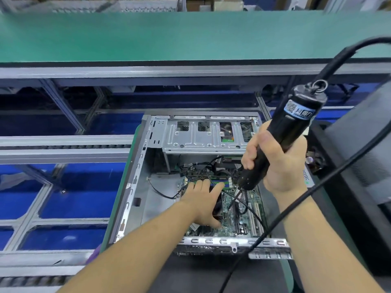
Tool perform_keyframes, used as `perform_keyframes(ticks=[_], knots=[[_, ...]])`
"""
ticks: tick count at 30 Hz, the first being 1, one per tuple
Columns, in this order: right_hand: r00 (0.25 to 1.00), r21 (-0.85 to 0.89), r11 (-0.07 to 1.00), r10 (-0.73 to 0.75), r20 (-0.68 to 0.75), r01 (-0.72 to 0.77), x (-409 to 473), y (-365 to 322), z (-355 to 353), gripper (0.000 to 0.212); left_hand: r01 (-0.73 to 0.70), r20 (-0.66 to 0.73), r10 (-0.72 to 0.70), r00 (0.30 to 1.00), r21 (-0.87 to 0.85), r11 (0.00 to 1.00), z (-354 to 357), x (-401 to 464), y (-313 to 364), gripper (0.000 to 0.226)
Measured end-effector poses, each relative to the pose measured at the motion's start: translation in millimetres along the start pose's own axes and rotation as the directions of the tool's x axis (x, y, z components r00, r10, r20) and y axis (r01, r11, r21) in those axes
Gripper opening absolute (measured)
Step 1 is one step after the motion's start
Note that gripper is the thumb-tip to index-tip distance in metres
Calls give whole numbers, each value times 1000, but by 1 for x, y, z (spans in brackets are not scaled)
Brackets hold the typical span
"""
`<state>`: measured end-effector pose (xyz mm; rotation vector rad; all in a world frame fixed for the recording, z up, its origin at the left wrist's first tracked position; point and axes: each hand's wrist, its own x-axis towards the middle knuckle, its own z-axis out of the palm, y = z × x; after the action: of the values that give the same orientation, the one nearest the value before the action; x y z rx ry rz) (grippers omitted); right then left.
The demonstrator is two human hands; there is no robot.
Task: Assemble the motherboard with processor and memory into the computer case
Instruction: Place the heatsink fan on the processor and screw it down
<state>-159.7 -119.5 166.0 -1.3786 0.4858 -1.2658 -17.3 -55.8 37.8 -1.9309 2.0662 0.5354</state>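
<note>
R hand grips electric screwdriver, bit over motherboard; L hand lies flat, fingers straight, holding nothing, pressing board in case; should keep bit vertical, board steady.

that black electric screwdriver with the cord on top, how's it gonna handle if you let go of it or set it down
The black cylindrical electric screwdriver looks rigid and fairly weighty: the right hand wraps it fully. Its round body would probably roll on a flat surface. The thick black cable looping from its top looks stiff enough to tug it sideways. The left hand rests on the green motherboard.
</note>
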Motion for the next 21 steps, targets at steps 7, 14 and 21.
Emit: perform_keyframes(ticks=[7, 14, 21], knots=[[999, 22, 1000, 15, 34, -15, 2, 1, 4, 23, 53, 15, -55, 998, 93, 994, 7, 8, 5, 121], [997, 13, 1000, 12, 79, -14, 3, 3, 5, 27, 81, 2, -82, 997, 180, 980, 6, 9, 11, 115], [997, 29, 999, 39, 72, -41, 5, 4, 1, 26, 117, -21, -116, 993, 286, 951, 7, 12, 21, 108]])
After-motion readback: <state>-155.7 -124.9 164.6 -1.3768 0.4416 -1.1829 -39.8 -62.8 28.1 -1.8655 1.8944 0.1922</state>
